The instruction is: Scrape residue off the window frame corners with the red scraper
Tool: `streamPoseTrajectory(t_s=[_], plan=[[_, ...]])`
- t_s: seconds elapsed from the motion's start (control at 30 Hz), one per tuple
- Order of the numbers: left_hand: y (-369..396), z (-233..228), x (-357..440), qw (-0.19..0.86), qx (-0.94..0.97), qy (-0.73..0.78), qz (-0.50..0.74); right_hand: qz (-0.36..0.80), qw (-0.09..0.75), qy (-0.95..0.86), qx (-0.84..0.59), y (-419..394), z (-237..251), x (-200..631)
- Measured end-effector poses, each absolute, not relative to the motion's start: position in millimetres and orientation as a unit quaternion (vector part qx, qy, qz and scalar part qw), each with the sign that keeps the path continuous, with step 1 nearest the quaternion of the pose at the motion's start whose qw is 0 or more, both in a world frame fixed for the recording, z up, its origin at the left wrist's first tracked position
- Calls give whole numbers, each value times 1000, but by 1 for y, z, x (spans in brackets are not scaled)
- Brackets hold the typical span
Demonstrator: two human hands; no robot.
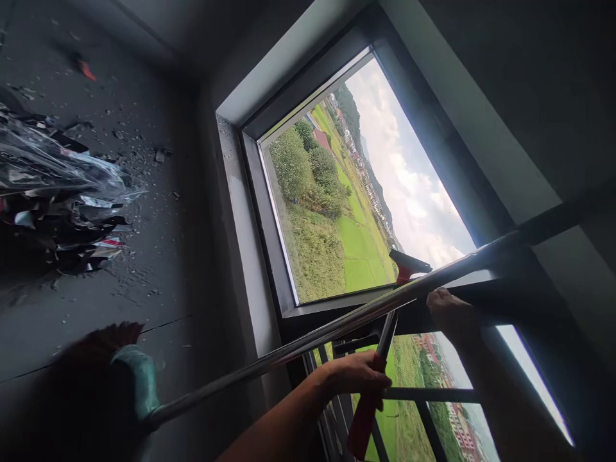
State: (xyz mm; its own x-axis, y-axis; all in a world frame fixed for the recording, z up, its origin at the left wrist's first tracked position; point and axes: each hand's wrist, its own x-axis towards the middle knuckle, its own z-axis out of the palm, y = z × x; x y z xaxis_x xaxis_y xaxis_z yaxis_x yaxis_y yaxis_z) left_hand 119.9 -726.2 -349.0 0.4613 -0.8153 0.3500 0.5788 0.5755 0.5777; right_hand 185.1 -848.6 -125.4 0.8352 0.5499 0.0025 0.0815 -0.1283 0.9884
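My left hand grips the red handle of a squeegee. The squeegee's shaft runs up to a dark blade that lies against the lower corner of the window glass. My right hand is higher and to the right, with its fingers curled onto a long shiny metal pole. The pole crosses the view slantwise in front of the squeegee. Its lower end carries a teal broom head with dark bristles near the concrete floor.
A grey window frame surrounds the pane, with fields and trees outside. Dark railing bars cross the lower pane under my hands. A heap of clear plastic and scraps lies on the dusty concrete at left.
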Motion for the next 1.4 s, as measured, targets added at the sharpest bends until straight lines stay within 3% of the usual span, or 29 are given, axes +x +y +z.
streamPoseTrajectory(t_s=[0.2,0.33,0.57,0.7,0.77,1.07,1.4], plan=[[-727,-350,121,841,186,-296,-413,133,627,191,743,-837,-126,193],[-723,-349,122,845,185,-293,-407,217,539,125,804,-841,-140,190],[-730,-355,124,818,203,-333,-423,316,79,-107,939,-828,-153,159],[-746,-360,115,774,221,-401,-437,283,-231,-109,924,-807,-172,149],[-754,-360,108,743,232,-439,-448,249,-341,-104,900,-797,-183,141],[-758,-333,84,621,330,-562,-435,327,-311,-134,882,-814,-204,101],[-766,-328,75,617,323,-592,-406,321,-294,-157,887,-817,-201,90]])
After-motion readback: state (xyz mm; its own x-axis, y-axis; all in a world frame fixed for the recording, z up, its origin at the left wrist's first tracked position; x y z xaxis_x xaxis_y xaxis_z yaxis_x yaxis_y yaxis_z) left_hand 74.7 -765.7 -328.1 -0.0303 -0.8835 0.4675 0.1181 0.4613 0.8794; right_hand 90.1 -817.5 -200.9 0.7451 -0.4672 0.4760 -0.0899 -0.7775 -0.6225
